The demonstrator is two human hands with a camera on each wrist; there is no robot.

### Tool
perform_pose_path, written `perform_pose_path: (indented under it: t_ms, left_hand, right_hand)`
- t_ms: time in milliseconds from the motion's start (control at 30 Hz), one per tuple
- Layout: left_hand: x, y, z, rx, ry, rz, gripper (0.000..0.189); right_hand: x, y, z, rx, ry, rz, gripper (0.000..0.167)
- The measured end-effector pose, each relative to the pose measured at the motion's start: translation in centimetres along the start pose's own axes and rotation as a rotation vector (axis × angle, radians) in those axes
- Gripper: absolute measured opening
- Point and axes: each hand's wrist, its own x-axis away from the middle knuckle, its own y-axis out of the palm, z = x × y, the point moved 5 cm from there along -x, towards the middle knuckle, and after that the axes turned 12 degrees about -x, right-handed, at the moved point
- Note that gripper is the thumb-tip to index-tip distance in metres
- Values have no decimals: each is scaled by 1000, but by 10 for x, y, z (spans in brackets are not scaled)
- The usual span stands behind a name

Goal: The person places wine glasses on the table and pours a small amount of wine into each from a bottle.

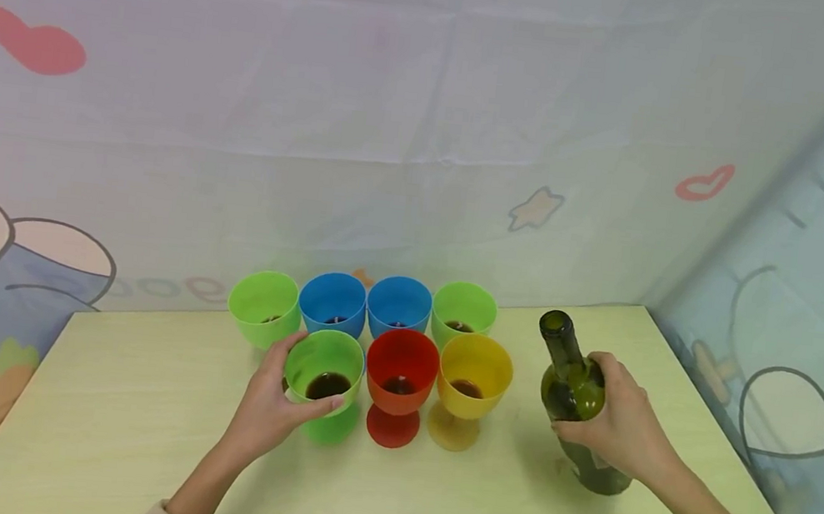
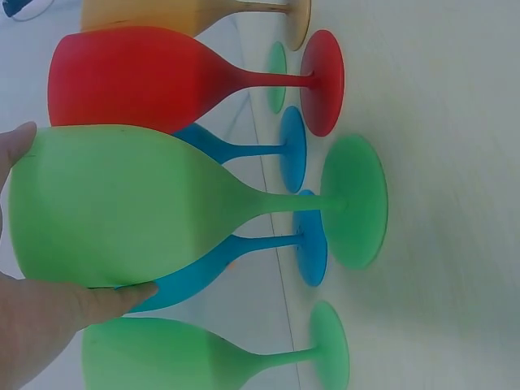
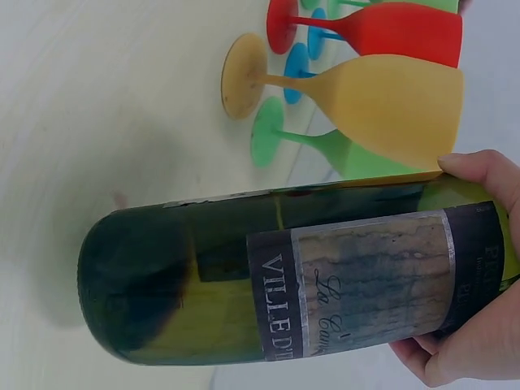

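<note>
My left hand grips the bowl of the front green goblet, thumb on the near side. Dark liquid lies in its bottom, and its foot is close to or on the table. On the right, my right hand holds a green glass wine bottle round its upper body. The bottle is uncapped and leans slightly to the left, its label showing in the right wrist view. Whether its base touches the table, I cannot tell. Between the hands stand a red goblet and a yellow goblet, both with dark liquid inside.
Behind stands a row of goblets: a green goblet at left, a blue goblet, another blue goblet, and a green goblet at right. The pale table ends at a patterned cloth backdrop.
</note>
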Motion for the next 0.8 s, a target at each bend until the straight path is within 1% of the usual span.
perform_pose_path:
  t_ms: [233,467,667,800]
  left_hand:
    - [-4,4,-3,24,-15,-7,89]
    - [-6,4,-5,37,1,-9,89]
    - [-5,3,-6,28,-6,-17,89]
    - [-4,3,-7,34,-8,-22,90]
  right_hand:
    - [-2,2,6,-65,29,-4,77]
    - [-7,1,10,-99,34,26,79]
    - [-17,0,14,-122,42,49,81]
    - [-27,-1,20,-142,78,66,83]
